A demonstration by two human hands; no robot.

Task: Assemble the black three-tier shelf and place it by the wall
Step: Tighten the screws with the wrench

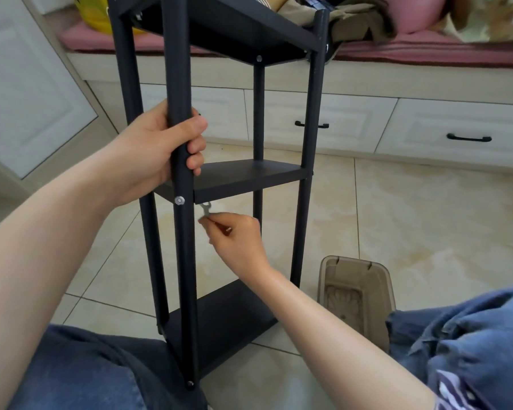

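The black three-tier shelf [249, 176] stands on the beige tiled floor [427, 217] at twelve o'clock, all tiers mounted; the left hand [160, 143] grips a post, the right hand [237, 235] pinches a small silver wrench [206, 209] beneath the middle tier. Tightening and wall placement likely remain.

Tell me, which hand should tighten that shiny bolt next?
Probably the right hand: it pinches the small wrench just beside the bolt, while the left hand grips the post, steadying the shelf.

shelf board [249, 176] x3 | post [178, 69] x4 | hand [157, 143] x2 | wrench [205, 209] x1 | drawer handle [311, 124] x2 | container [356, 279] x1
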